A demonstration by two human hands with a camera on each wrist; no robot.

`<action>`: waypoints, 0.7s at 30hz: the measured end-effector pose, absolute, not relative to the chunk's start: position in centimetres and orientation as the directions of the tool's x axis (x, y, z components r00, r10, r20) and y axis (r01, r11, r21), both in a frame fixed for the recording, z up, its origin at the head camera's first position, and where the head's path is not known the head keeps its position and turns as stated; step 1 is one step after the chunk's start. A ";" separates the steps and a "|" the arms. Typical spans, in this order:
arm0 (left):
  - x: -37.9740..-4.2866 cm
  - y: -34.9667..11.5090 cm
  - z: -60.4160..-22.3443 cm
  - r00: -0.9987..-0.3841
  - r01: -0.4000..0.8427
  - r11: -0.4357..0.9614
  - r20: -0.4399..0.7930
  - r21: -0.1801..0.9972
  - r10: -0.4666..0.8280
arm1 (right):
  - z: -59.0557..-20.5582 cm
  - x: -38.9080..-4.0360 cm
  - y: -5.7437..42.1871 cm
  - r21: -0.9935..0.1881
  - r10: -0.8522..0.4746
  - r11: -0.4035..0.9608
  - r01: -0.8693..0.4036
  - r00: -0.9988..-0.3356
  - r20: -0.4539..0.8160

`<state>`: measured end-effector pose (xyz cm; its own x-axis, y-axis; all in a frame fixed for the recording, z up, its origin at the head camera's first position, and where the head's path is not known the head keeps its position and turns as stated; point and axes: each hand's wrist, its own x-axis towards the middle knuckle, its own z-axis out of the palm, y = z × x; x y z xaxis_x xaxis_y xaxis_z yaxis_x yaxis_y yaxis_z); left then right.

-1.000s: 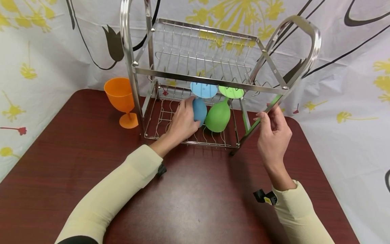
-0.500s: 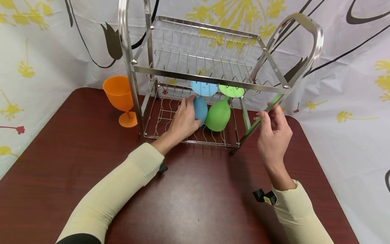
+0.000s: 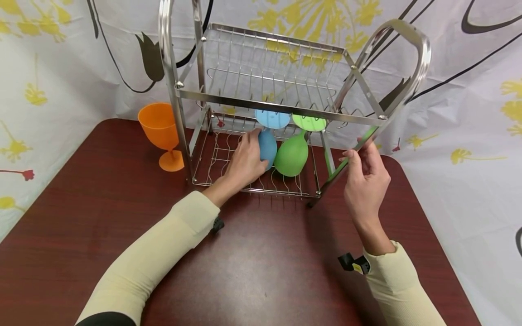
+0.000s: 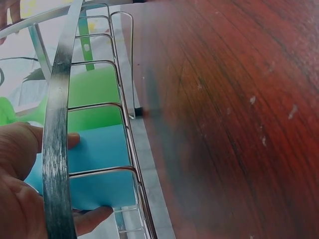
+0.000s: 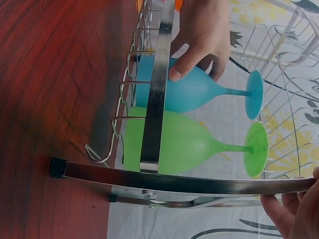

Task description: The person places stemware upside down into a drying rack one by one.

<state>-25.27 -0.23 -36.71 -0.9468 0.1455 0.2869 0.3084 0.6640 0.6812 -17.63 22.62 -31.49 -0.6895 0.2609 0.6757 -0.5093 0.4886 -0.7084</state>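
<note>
Taking the clock from the head view, with twelve at the far side, the left hand (image 3: 244, 158) is curled round the bowl of the blue goblet (image 3: 268, 149), lying at its nine o'clock; thumb and fingers press opposite sides of the bowl, spread only as far apart as its width; the left wrist view shows the thumb tip and a finger lying against the blue surface past a metal bar. This goblet is upside down in the lower tier of the metal rack (image 3: 244, 101), its foot uppermost; the green goblet (image 3: 292, 156) is inverted likewise just beside it, towards three o'clock; whether the two bowls touch, I cannot tell.

The right hand (image 3: 367, 181), well apart from the left, is clamped on the rack's right upright, thumb on the near side and fingers curled behind; from the blue goblet it lies between three and four o'clock.

The left forearm slants in from between seven and eight o'clock, the wrist low over the rack's front edge; the right forearm rises from about five o'clock, wrist upright, palm towards the post; both wear cream sleeves (image 3: 159, 253). The orange goblet (image 3: 161, 131) stands upright on the table (image 3: 253, 262), outside the rack, just past nine o'clock.
</note>
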 end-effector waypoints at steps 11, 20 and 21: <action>-25.5 -0.4 -36.9 -0.949 0.303 0.659 0.280 0.689 0.143 | -31.6 -17.8 22.6 -0.717 0.273 0.489 -0.497 -0.693 0.667; -25.5 -0.6 -37.0 -0.945 0.319 0.673 0.282 0.667 0.167 | -31.7 -17.9 22.5 -0.731 0.296 0.485 -0.480 -0.696 0.654; -25.5 -0.6 -37.0 -0.945 0.317 0.675 0.281 0.666 0.167 | -31.7 -17.9 22.5 -0.731 0.296 0.485 -0.481 -0.696 0.654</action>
